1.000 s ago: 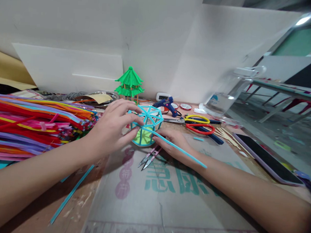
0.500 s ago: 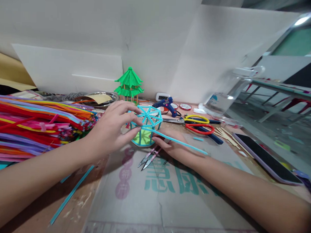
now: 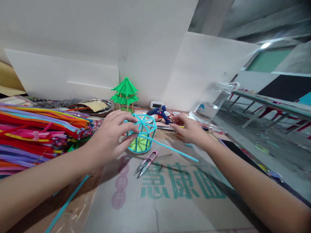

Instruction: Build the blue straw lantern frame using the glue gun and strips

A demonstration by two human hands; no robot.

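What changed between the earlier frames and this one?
The right hand has moved from beside the blue frame away and rightward to the glue gun; whether it grips it is unclear. The pink snips are fully uncovered. The left hand still pinches the frame's edge, the blue strip still slanting off it; the green pagoda stays put.

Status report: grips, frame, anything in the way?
Left grip on blue frame, strip trailing right. Right grip beside glue gun. Snips lie in front of frame.
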